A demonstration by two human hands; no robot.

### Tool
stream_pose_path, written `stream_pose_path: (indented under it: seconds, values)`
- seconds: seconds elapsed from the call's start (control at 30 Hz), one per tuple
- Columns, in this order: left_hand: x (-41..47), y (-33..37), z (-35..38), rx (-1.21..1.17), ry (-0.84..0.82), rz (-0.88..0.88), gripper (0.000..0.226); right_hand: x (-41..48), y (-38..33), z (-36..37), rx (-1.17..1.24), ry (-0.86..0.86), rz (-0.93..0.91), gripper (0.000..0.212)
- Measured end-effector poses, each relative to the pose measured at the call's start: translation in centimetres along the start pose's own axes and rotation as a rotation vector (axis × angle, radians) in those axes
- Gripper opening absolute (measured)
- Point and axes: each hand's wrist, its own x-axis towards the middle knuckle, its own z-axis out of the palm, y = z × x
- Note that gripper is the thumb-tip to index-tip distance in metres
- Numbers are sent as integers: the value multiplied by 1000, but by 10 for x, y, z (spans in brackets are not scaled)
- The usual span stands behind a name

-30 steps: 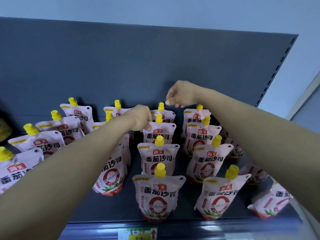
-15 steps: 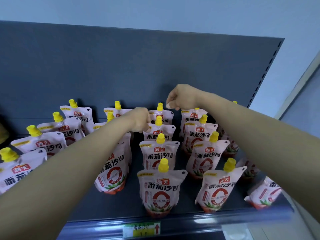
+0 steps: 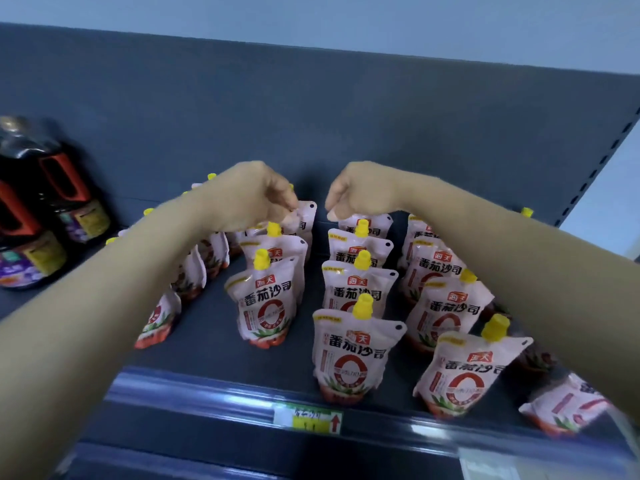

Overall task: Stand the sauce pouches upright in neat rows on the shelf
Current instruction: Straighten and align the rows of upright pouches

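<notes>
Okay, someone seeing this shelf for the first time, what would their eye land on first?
Probably the pink sauce pouches with bright yellow caps, standing in rows across the dark shelf. Next, the left hand and right hand, fingers curled, close together over the rearmost pouches mid-shelf. Dark bottles stand at far left.

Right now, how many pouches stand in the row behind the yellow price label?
4: the front pouch at the shelf edge, a second behind it, a third, and the rearmost under the right hand; more could be hidden there.
</notes>
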Motion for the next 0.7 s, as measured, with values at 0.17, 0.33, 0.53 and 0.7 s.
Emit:
stream_pose_path:
  seconds: [0.17,0.33,0.53,0.7]
  values:
    - [-38,-25,2,-72,19,-161,22,26,-29,22,-34,-118,-101,36]
    - [-49,-41,31,-46,-99,-207,8,45,-40,44,-122,-167,-118,37]
    - [-33,-67,49,-3,-156,-204,44,52,-47,53,-144,-195,-29,30]
    - [-31,-84,36,23,-295,-115,22,58,-54,55,-141,-218,47,29]
